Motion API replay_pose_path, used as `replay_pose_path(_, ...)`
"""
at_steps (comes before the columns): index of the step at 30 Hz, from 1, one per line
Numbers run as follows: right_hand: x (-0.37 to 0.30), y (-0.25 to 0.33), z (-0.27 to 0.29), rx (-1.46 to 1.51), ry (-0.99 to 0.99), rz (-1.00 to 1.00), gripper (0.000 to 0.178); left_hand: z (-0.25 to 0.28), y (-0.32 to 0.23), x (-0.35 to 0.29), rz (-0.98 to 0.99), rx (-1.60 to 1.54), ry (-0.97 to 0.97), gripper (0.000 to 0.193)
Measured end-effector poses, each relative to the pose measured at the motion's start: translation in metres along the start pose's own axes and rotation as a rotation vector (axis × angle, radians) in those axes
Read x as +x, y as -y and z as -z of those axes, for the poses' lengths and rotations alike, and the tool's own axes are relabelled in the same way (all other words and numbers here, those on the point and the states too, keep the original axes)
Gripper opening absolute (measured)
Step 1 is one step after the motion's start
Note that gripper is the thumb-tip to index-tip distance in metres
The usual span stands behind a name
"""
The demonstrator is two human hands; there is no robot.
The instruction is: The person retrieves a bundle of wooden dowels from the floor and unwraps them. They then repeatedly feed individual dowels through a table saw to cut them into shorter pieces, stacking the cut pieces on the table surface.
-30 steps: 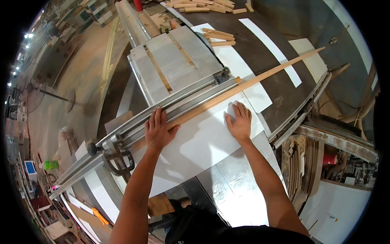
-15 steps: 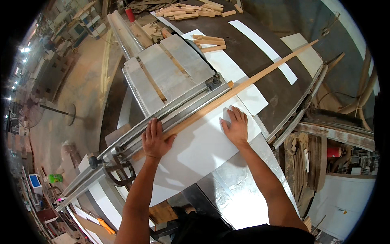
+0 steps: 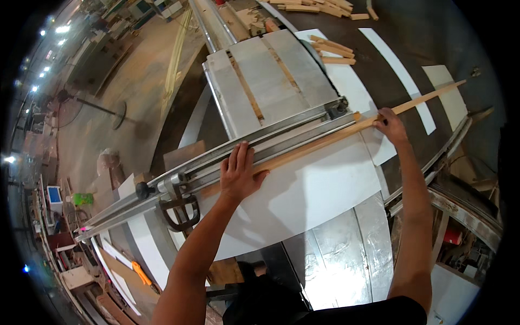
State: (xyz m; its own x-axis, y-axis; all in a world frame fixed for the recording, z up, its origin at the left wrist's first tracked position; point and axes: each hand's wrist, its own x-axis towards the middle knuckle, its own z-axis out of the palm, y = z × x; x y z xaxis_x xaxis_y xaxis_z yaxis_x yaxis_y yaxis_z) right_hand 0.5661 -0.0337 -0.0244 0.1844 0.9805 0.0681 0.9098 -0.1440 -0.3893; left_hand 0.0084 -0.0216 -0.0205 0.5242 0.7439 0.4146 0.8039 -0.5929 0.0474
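A long, thin wooden strip lies slantwise against the near side of a metal fence, its far end reaching past the fence to the upper right. My left hand presses the strip to the fence, with the fingers over the rail and the thumb on the strip's near side. Farther along, close to the fence's end, my right hand has its fingers and thumb round the strip. Beneath both arms spreads a white panel. A grey slotted metal table stands beyond the fence.
Short wooden pieces lie on white sheet at the back, with more offcuts behind. A dark curved handle sits left of the panel. An orange-handled tool lies at lower left. A standing fan is far left.
My right hand has left the white panel, moved up and right, and taken hold of the wooden strip. My left hand keeps its place on strip and fence. The whole view has shifted.
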Motion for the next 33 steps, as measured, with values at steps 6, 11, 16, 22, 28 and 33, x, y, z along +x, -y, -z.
replay_pose_path(6,0.005,-0.065,-0.015,0.126,0.051,-0.039,0.038,0.002,-0.002,0.007,-0.031,-0.055,0.078,0.076)
replay_pose_path(11,0.006,-0.024,-0.014,0.154,0.008,0.041,0.036,0.018,0.001,0.004,-0.026,-0.07,0.106,0.073)
replay_pose_path(16,0.003,-0.023,-0.014,0.186,0.036,0.008,0.038,0.025,0.0,0.007,-0.048,-0.082,0.169,0.072)
replay_pose_path(22,-0.004,0.009,-0.016,0.211,0.029,-0.036,0.04,0.029,0.001,0.006,-0.037,-0.11,0.252,0.075)
replay_pose_path(28,-0.007,-0.004,-0.022,0.19,-0.023,0.07,0.042,0.03,-0.001,0.012,0.016,-0.136,0.31,0.075)
replay_pose_path(33,-0.006,0.004,-0.02,0.165,-0.052,0.012,0.047,0.033,-0.016,0.019,0.106,-0.164,0.251,0.076)
